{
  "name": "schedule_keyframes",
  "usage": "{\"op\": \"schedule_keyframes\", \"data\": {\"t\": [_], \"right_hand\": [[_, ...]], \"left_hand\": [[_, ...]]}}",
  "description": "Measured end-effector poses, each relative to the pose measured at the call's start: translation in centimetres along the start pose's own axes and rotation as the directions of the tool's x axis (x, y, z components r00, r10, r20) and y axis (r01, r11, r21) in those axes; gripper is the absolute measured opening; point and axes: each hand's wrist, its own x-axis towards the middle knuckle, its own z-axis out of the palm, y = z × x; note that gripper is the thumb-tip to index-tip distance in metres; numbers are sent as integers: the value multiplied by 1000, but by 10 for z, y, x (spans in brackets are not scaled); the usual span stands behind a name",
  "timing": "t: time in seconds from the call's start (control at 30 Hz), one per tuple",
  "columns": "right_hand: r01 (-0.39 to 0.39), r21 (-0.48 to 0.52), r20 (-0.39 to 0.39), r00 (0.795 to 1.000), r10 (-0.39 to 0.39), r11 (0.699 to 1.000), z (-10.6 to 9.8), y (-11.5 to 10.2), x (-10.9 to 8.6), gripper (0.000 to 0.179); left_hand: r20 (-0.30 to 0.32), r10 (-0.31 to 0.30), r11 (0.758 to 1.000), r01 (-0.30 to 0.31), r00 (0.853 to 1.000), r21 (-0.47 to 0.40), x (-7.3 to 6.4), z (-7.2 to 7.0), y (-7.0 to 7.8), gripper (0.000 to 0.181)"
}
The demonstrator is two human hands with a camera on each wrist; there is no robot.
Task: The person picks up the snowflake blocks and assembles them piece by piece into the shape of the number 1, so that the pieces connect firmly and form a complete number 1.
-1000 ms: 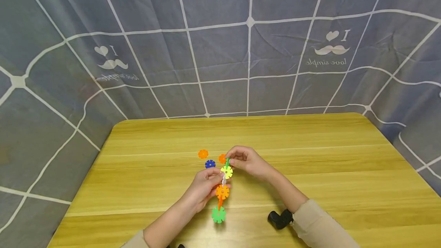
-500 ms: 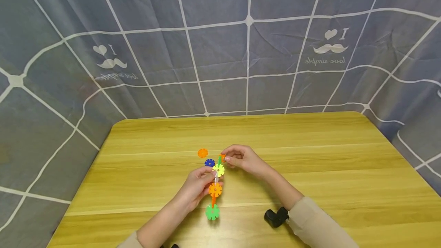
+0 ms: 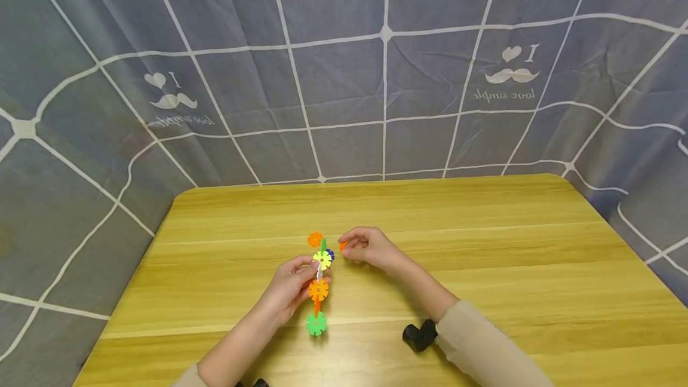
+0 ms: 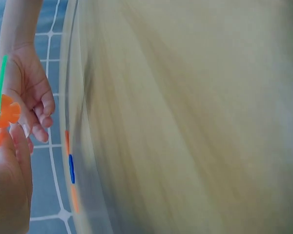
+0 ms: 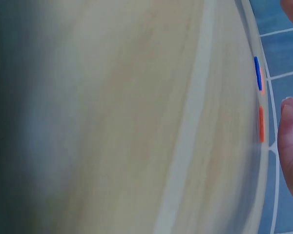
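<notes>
My left hand [image 3: 290,288] pinches a chain of slotted plastic snowflake discs [image 3: 318,290] near its upper part. Along the chain run a green disc seen edge-on at the top, then yellow, white, orange, red-orange and a green one at the lower end. My right hand [image 3: 373,249] hovers with fingers loosely bent over a loose orange disc [image 3: 343,246], partly covering it in the head view. In the right wrist view that orange disc [image 5: 261,124] lies on the table, apart from the fingertips [image 5: 289,109]. Nothing shows between the right thumb and fingers.
On the wooden table [image 3: 457,232], another orange disc [image 3: 315,239] and a blue disc [image 3: 330,254] lie just beyond the chain. A black wrist device [image 3: 419,335] sits by the right sleeve. A grey curtain with white lines [image 3: 349,94] hangs behind the table.
My left hand has carried the chain leftward, away from the right hand. The right hand has let go of the chain's top green disc and shifted slightly left, over the loose orange disc.
</notes>
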Motion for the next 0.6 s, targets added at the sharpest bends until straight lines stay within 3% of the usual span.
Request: {"op": "schedule_keyframes", "data": {"t": [0.37,0.6], "right_hand": [[-36,-77,-44,999,33,996,20,0,15,33],[-42,-203,-105,994,21,978,31,-2,22,35]], "left_hand": [[-95,17,1000,-15,995,17,4,-16,-2,15],[-121,9,1000,-7,993,15,6,-25,-1,16]]}}
